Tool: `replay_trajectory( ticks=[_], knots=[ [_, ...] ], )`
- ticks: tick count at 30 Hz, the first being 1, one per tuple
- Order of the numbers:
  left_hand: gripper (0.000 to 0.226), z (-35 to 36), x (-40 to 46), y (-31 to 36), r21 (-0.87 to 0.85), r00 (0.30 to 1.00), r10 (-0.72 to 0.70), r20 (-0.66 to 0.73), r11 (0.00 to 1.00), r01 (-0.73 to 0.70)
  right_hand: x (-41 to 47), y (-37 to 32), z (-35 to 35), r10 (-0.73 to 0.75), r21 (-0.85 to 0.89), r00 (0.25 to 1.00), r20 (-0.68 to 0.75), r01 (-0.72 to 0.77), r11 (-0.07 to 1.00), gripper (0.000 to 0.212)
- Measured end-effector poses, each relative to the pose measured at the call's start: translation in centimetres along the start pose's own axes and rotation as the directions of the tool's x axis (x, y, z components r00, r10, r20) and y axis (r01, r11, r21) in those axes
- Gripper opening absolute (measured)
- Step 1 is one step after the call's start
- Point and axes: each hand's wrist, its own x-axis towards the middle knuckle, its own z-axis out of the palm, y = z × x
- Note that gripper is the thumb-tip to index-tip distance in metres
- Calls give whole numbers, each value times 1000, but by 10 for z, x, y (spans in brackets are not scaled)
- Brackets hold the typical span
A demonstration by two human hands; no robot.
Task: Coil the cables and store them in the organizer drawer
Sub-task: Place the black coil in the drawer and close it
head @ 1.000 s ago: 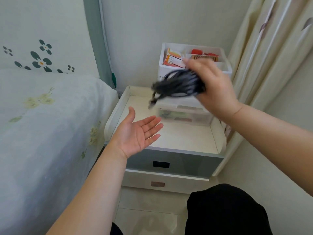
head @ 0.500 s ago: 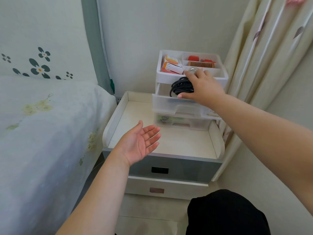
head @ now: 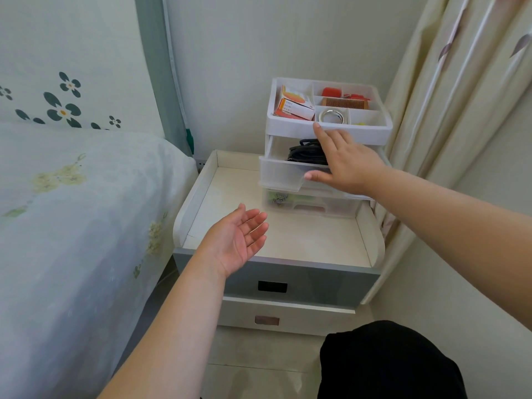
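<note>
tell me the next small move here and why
Probably push the open drawer shut with the right hand. The coiled black cable already lies inside the drawer, the right hand has straight fingers and holds nothing, with its thumb at the drawer front. The left hand is idle, palm up.

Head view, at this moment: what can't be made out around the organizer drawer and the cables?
- Coiled cables: right end hidden behind the right hand.
- Open drawer: right part covered by that hand and forearm.
- Lower drawer: contents blurred through the translucent front.
- Printing on the orange box: too small to read.
</note>
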Motion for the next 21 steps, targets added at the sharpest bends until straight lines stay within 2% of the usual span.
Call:
replay_trajectory(
  ticks=[4,6,10,14,17,19,21],
  knots=[
    [30,2,0,-1,19,1000,7,-1,1000,-7,-3,2,0,-19,-146,1000,20,22,989,73],
    [30,3,1,-3,30,1000,11,-4,999,-11,-1,-1,-4,-14,-163,999,43,21,986,67],
    [30,5,1,-3,54,1000,18,-9,998,-17,3,-4,-7,16,-32,994,107,-13,999,58],
    [30,5,2,-3,72,999,29,-15,997,-28,7,1,-8,113,169,992,59,-122,978,48],
    [29,4,3,-2,81,999,37,-22,996,-35,8,3,-10,121,216,983,140,-150,965,66],
    [29,4,4,-1,86,999,44,-32,995,-41,7,1,-9,82,105,984,161,-100,989,71],
    [29,4,5,0,93,998,53,-40,994,-49,7,0,0,45,-113,992,116,-32,993,59]
  ],
)
